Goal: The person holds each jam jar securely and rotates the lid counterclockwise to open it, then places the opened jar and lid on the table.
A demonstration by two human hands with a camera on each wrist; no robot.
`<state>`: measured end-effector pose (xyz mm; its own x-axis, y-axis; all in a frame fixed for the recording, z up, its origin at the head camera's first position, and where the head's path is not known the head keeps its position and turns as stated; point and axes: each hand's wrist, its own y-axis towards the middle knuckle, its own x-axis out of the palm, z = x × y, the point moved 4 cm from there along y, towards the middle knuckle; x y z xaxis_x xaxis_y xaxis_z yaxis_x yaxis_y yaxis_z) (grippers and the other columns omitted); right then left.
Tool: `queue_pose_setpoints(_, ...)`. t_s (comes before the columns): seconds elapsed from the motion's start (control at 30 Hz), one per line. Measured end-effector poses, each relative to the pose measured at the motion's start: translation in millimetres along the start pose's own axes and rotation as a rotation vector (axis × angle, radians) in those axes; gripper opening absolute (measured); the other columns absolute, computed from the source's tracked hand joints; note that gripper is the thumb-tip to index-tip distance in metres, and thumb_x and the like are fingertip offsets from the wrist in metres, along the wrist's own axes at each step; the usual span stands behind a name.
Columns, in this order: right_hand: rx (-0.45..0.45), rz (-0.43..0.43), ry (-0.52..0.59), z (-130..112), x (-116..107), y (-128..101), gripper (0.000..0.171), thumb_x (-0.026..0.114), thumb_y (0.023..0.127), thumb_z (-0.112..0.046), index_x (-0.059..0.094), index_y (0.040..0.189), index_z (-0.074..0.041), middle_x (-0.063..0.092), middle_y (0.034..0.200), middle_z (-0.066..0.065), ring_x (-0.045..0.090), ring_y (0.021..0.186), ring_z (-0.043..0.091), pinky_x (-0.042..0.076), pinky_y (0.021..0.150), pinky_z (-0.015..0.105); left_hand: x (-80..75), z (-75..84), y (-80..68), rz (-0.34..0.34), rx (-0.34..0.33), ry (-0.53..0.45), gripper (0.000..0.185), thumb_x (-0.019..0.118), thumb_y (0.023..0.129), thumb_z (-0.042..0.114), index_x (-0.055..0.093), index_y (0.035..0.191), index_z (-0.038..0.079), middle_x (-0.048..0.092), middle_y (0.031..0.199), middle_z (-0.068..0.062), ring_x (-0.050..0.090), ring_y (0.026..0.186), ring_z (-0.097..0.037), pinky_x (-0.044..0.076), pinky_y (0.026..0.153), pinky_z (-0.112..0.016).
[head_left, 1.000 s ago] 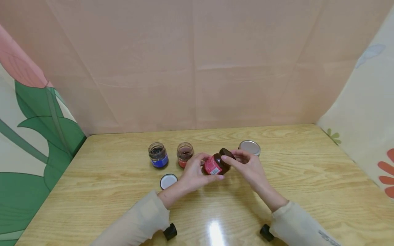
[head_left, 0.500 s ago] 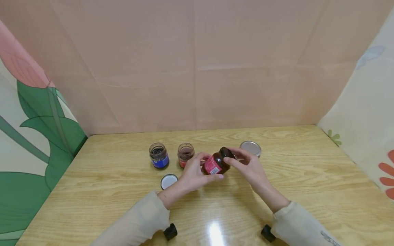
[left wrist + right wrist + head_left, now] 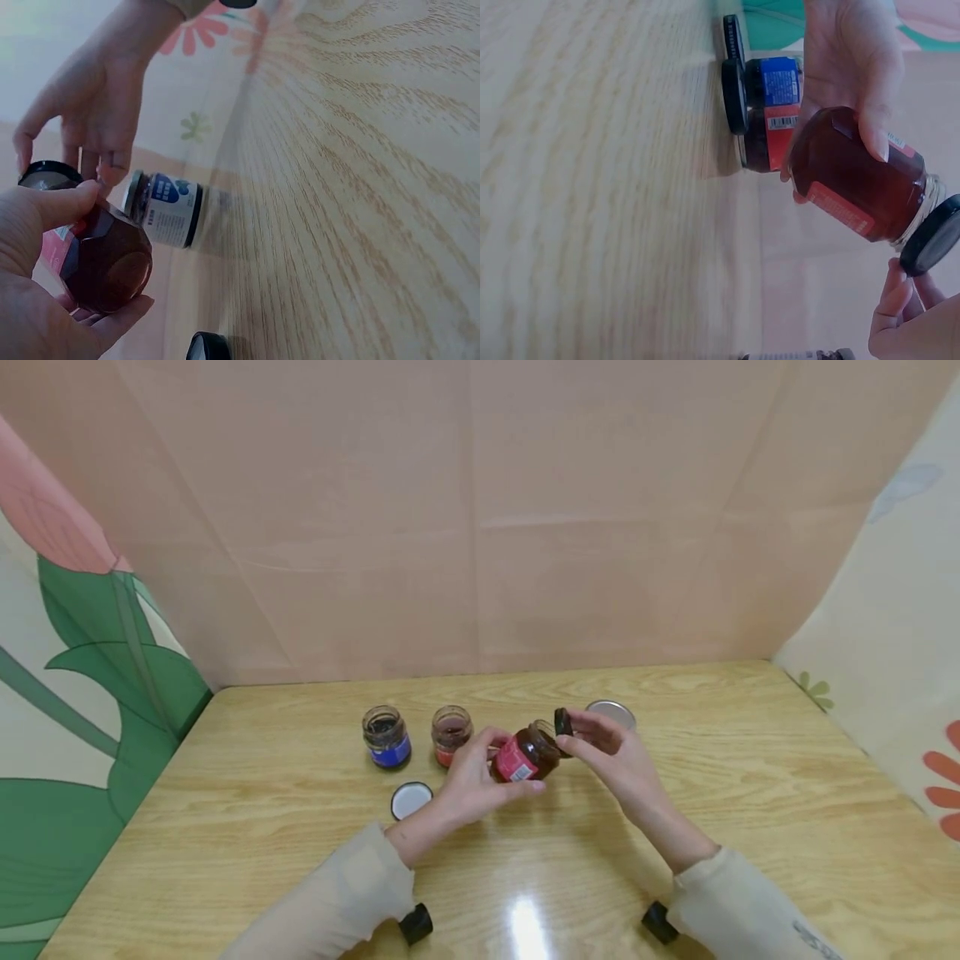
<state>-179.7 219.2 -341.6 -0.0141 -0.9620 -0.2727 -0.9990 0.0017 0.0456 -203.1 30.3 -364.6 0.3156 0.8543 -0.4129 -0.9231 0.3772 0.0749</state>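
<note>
Held in my left hand (image 3: 476, 785) is a glass jam jar (image 3: 525, 757) with a pink label and dark red contents. It is tilted above the table, its mouth toward the right. My right hand (image 3: 615, 760) pinches a black lid (image 3: 562, 727) by the rim, just off the jar's uncovered mouth. In the right wrist view the lid (image 3: 931, 236) stands at an angle close to the threaded neck. Left of my left hand are a lidless blue-labelled jar (image 3: 387, 745) and a lidless red-labelled jar (image 3: 450, 735).
A jar lid (image 3: 412, 800) lies on the wooden table (image 3: 300, 827), its white inside upward. The right wrist view shows two black lids, one of them a near lid (image 3: 736, 97). Behind my right hand stands a jar with a metal lid (image 3: 611, 714), blue-and-white labelled (image 3: 171, 210).
The black lid has come away from the pink-labelled jar, exposing its mouth. My right hand has shifted slightly right with the lid; my left hand and the jar have barely moved.
</note>
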Motion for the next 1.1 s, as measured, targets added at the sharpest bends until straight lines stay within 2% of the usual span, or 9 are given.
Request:
queue_pose_setpoints(0.23,0.019,0.029,0.016,4.2,-3.8,-2.2,0.05,0.067,0.09,-0.022,0.049,0.131,0.0,0.059,0.116,0.003,0.057,0.098,0.001,0.048,0.086,0.016,0.2,-0.1,0.4,0.019,-0.021,0.002,0.063,0.086,0.069,0.033,0.053,0.118,0.012,0.061,0.115,-0.004,0.06,0.104,-0.021,0.051,0.085,-0.036)
queue_pose_setpoints(0.37,0.018,0.042,0.084,4.8,-6.1,-3.3,0.048,0.066,0.09,-0.016,0.047,0.13,0.002,0.06,0.11,-0.004,0.059,0.097,-0.001,0.049,0.085,0.015,1.0,-0.6,1.3,0.027,-0.036,-0.002,0.064,0.086,0.069,0.034,0.052,0.119,0.012,0.061,0.114,-0.004,0.061,0.101,-0.02,0.052,0.083,-0.034)
queue_pose_setpoints(0.5,0.008,0.036,0.138,5.1,-8.6,-5.5,0.049,0.066,0.089,-0.013,0.045,0.132,0.001,0.059,0.11,-0.007,0.06,0.098,-0.001,0.05,0.084,0.016,1.2,-0.9,2.2,0.053,-0.028,0.003,0.064,0.086,0.07,0.032,0.051,0.119,0.01,0.062,0.114,-0.006,0.064,0.103,-0.022,0.053,0.084,-0.034)
queue_pose_setpoints(0.57,0.0,0.026,0.138,5.9,-9.3,-6.4,0.051,0.066,0.089,-0.013,0.045,0.134,-0.002,0.058,0.114,-0.006,0.06,0.101,-0.001,0.05,0.084,0.017,1.1,-0.7,2.3,0.068,-0.023,0.005,0.062,0.086,0.07,0.03,0.051,0.118,0.01,0.063,0.115,-0.008,0.064,0.105,-0.025,0.053,0.086,-0.036)
queue_pose_setpoints(0.67,-0.02,0.007,0.129,6.8,-9.7,-7.2,0.054,0.066,0.09,-0.013,0.044,0.138,-0.005,0.052,0.128,0.005,0.057,0.105,-0.003,0.049,0.086,0.015,1.0,-0.1,2.3,0.082,-0.017,0.004,0.06,0.086,0.071,0.028,0.051,0.116,0.01,0.062,0.115,-0.008,0.063,0.107,-0.027,0.052,0.087,-0.039)
queue_pose_setpoints(0.8,-0.037,-0.015,0.122,7.6,-9.8,-7.6,0.057,0.066,0.089,-0.011,0.043,0.14,-0.002,0.04,0.14,0.016,0.055,0.107,-0.007,0.047,0.087,0.012,1.1,0.5,1.7,0.085,-0.014,-0.005,0.059,0.085,0.071,0.029,0.052,0.116,0.01,0.062,0.115,-0.007,0.061,0.11,-0.027,0.05,0.093,-0.043)
queue_pose_setpoints(0.93,-0.027,-0.019,0.13,7.9,-10.0,-7.6,0.058,0.067,0.088,-0.01,0.043,0.14,0.0,0.038,0.141,0.016,0.055,0.107,-0.008,0.047,0.086,0.012,1.0,0.7,1.8,0.09,-0.014,-0.011,0.061,0.086,0.069,0.031,0.053,0.116,0.009,0.062,0.115,-0.007,0.059,0.112,-0.029,0.047,0.097,-0.045)
queue_pose_setpoints(1.1,-0.004,-0.002,0.113,7.3,-11.4,-8.4,0.061,0.069,0.086,-0.01,0.043,0.141,-0.002,0.035,0.144,0.013,0.053,0.108,-0.008,0.046,0.085,0.012,0.6,-0.8,3.9,0.097,-0.057,-0.023,0.063,0.087,0.068,0.033,0.055,0.117,0.01,0.061,0.116,-0.007,0.059,0.11,-0.029,0.048,0.095,-0.046)
